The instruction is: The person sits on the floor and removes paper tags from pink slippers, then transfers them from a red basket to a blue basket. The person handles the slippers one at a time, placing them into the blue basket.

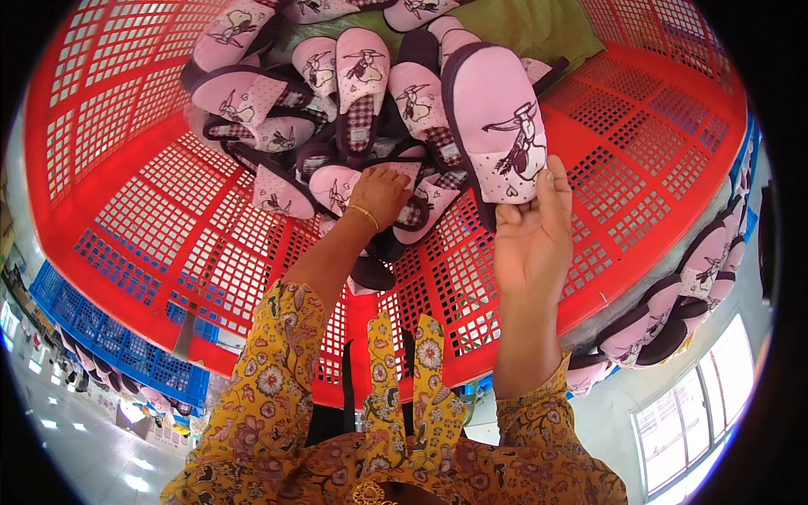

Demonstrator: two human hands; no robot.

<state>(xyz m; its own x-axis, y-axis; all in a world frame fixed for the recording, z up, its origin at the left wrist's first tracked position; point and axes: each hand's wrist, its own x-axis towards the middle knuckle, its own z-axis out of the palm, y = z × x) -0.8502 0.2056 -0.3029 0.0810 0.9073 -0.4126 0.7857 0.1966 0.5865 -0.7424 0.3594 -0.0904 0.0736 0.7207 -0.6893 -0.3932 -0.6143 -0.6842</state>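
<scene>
My right hand [537, 227] holds a pink slipper [497, 109] up by the open edge of its upper, the thumb on the outside. The slipper has a dark purple sole rim, a dotted band and a printed cartoon animal. Down in the basket, my left hand [381, 195] has its fingers curled over a similar slipper [335, 187] in the pile; the fingertips are partly hidden. Around it lie several more pink slippers [364, 67], some showing checked insoles, heaped at different angles.
A large red plastic basket [160, 206] with latticed walls surrounds the pile. Green cloth or sheeting [530, 29] lies at its far side. Outside stand a blue crate [118, 337] at left and more stacked slippers [665, 316] at right, with a window [694, 412] beyond.
</scene>
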